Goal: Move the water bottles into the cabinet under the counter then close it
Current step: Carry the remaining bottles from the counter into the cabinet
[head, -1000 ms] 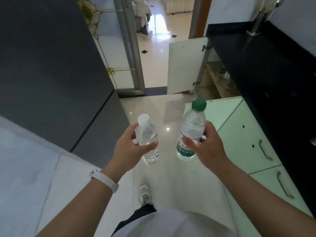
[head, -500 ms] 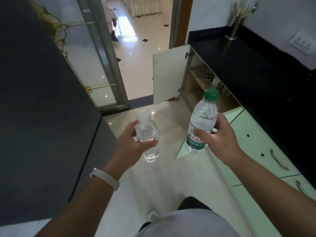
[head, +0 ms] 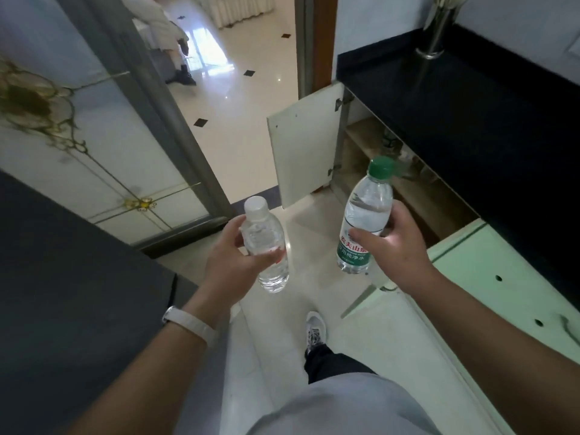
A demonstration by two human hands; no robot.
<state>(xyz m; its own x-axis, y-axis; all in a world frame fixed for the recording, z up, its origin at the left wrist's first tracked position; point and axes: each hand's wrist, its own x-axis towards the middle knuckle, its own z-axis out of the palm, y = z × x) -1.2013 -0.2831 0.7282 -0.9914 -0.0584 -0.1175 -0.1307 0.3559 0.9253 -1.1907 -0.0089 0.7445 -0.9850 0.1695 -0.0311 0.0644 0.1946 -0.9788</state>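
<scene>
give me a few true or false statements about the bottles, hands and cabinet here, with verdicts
1. The left hand holds the white-capped bottle. True.
2. The green-capped bottle already stands inside the cabinet. False: the right hand holds it in the air, short of the opening.
3. The cabinet door under the black counter is open. True.
4. The green-capped bottle has no label. False: a green and white label wraps its lower part.
5. A white band sits on the right wrist. False: it is on the left wrist.
</scene>
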